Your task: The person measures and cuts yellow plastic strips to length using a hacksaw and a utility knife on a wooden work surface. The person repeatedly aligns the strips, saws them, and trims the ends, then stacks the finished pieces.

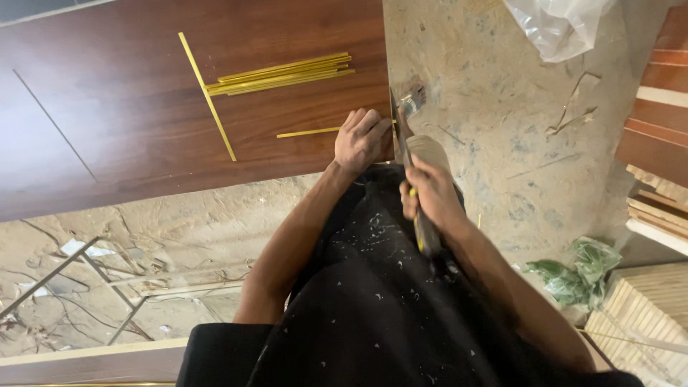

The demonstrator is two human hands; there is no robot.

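A large dark brown wood-grain board (129, 107) lies flat in front of me. My left hand (360, 138) presses on its right edge, fingers curled, right beside a short gold strip (308, 132). My right hand (430, 193) is closed around the yellow-and-black handle of a hand saw (403, 132) whose blade runs along the board's right edge. On the board lie a bundle of gold strips (281, 74) and one long gold strip (206, 95) set diagonally.
Dusty concrete floor (502, 129) lies to the right. A clear plastic bag (559, 25) sits at top right, a green plastic bag (577, 272) at lower right, stacked wood panels (659, 136) at the right edge, and a metal frame (107, 279) at lower left.
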